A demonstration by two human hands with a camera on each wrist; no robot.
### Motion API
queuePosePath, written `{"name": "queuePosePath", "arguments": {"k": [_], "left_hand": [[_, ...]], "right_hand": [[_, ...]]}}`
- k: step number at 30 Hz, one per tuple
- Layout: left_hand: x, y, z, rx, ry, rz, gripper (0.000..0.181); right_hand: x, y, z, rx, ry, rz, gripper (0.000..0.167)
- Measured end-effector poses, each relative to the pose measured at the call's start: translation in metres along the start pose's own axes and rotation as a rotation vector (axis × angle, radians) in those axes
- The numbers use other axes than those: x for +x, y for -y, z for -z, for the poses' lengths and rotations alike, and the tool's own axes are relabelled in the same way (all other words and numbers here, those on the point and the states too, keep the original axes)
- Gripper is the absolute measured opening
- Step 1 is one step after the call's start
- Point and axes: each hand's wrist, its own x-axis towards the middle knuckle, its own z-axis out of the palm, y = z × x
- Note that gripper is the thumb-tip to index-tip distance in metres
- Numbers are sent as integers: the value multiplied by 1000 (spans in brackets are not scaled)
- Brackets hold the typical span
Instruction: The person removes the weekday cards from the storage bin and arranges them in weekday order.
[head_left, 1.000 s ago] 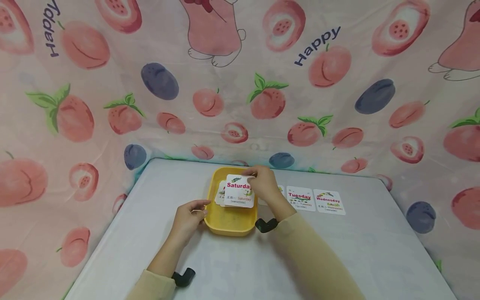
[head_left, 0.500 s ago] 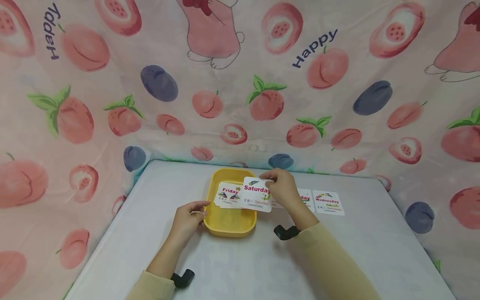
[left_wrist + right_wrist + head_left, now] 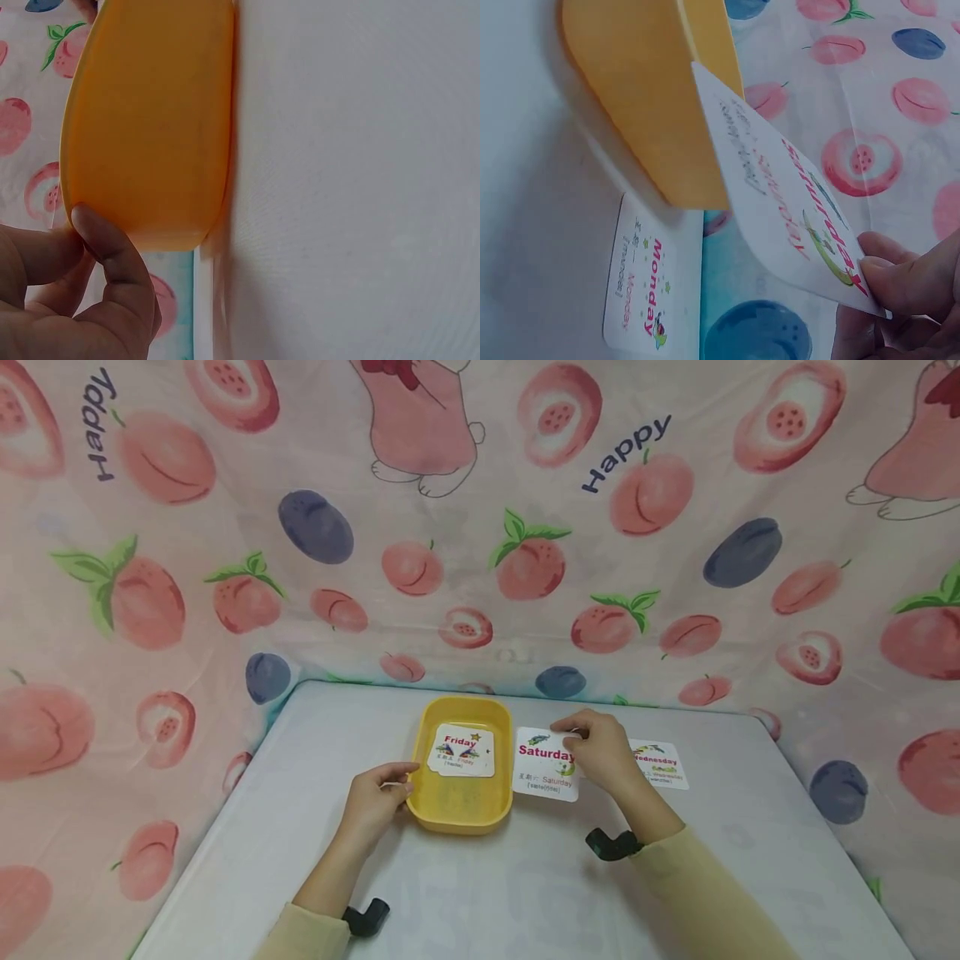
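Left grip (image 3: 371, 802) pinches yellow tray (image 3: 459, 806); right grip (image 3: 602, 753) pinches Saturday card (image 3: 542, 770) by one edge, raised just right of it. I'd hold it level, clear of Monday card (image 3: 639, 281).

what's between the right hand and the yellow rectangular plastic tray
The white square Saturday card, held by the right hand; head and right wrist views show it.

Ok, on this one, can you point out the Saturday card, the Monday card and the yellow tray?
Saturday card (image 3: 546, 766): head view, middle of its printed face.
Monday card (image 3: 654, 277): right wrist view, middle of its printed face.
Yellow tray (image 3: 461, 802): head view, bare inside floor near the person.
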Motion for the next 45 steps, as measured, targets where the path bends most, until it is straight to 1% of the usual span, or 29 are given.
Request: {"name": "queuePosePath", "arguments": {"k": [5, 8, 13, 19, 28, 33, 40, 45], "left_hand": [[0, 0, -1, -2, 4, 0, 33], [-1, 0, -1, 0, 5, 8, 33], [-1, -1, 0, -3, 2, 4, 33], [-1, -2, 0, 0, 5, 9, 33], [-2, -4, 0, 7, 4, 11, 33], [-2, -4, 1, 7, 1, 11, 33], [-4, -5, 1, 15, 0, 16, 34], [-4, -5, 1, 23, 3, 15, 34]], "right_hand": [[-10, -12, 11, -11, 5, -18, 29], [-16, -19, 17, -23, 5, -41, 29], [-25, -35, 28, -55, 7, -72, 29], [-31, -58, 40, -89, 18, -79, 29], [-41, -87, 55, -141, 42, -137, 27], [-42, -99, 60, -154, 64, -161, 27], [-42, -116, 67, -170, 72, -162, 26], [-42, -127, 73, -155, 81, -231, 27]]}}
